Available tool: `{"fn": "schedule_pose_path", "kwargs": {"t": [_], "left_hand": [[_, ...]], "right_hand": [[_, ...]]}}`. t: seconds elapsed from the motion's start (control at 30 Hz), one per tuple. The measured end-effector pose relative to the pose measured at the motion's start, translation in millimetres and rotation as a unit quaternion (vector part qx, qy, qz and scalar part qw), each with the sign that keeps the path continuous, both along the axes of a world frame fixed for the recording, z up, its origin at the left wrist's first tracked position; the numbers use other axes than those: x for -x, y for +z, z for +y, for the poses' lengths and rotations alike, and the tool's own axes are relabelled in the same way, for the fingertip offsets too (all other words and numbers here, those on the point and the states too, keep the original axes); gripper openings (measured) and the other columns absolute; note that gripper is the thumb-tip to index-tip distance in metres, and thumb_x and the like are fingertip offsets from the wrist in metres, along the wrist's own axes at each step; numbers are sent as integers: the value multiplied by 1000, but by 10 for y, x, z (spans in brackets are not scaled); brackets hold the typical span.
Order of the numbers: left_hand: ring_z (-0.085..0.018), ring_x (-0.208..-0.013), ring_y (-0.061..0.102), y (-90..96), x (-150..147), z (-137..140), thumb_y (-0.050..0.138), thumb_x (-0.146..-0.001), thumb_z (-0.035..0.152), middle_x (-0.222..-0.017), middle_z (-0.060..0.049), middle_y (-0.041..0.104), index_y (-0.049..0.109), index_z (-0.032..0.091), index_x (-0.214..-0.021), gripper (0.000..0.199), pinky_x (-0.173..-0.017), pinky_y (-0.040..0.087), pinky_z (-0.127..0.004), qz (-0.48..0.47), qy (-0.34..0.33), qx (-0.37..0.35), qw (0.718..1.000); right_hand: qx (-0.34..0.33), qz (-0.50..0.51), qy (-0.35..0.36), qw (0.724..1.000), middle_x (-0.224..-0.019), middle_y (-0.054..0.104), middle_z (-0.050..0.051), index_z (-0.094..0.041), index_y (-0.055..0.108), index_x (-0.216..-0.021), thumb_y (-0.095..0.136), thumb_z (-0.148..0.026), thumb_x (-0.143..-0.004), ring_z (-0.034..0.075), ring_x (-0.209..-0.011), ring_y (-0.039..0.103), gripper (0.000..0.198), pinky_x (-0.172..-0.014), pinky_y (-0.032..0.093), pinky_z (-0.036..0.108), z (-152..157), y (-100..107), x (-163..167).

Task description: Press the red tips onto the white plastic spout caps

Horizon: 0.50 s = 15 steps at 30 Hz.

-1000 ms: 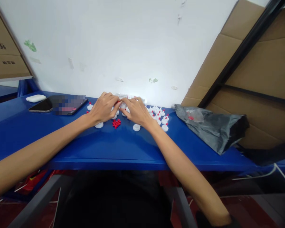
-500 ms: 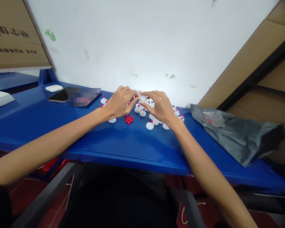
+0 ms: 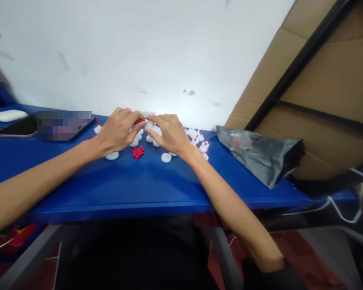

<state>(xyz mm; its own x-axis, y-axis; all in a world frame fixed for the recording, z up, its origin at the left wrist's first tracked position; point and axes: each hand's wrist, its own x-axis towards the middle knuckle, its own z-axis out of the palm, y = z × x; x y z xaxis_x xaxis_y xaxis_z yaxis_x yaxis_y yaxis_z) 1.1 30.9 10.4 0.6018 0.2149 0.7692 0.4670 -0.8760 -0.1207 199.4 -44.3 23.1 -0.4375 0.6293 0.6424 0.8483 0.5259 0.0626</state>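
Note:
Over the blue table, my left hand (image 3: 119, 129) pinches a small red tip (image 3: 141, 120) between thumb and fingers. Close beside it, my right hand (image 3: 171, 133) grips a white round cap (image 3: 149, 124); whether the tip touches the cap I cannot tell. Below and between the hands lies a pile of loose red tips (image 3: 137, 152). White nozzle caps are spread behind and around both hands, several with red tips on, such as one white cap (image 3: 166, 157) near my right wrist. My fingers hide part of the group.
A crumpled grey plastic bag (image 3: 260, 155) lies on the right of the blue table (image 3: 124, 185). On the left are a phone (image 3: 18, 125), a dark flat device (image 3: 81, 127) and a white rounded object (image 3: 9, 116). Cardboard (image 3: 329, 80) stands at the right, a white wall behind.
The view has turned to the right, so the table things appear further left and more cardboard shows. Both hands stay close together, with the white cap still in my right hand.

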Motion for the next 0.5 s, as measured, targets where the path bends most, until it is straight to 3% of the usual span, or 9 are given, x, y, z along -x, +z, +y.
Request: {"fn": "schedule_pose_path", "kwargs": {"t": [0.3,0.5], "left_hand": [[-26,-73,55,24,-13,-8,36,-102,40,-79,-7,62,57,23,-93,28,-75,40,-43,15,8,-10,1000],[-23,-81,50,103,8,-117,26,-105,36,-81,-5,54,54,19,-96,34,-84,39,-41,85,62,27,994]], "right_hand": [[21,10,-1,1000,-123,70,11,-14,57,-133,50,-35,-103,25,-113,59,37,-103,34,41,-7,-13,-6],[14,7,17,1000,-120,71,9,-15,60,-127,51,-39,-102,26,-108,61,36,-99,36,41,-24,2,16]]}}
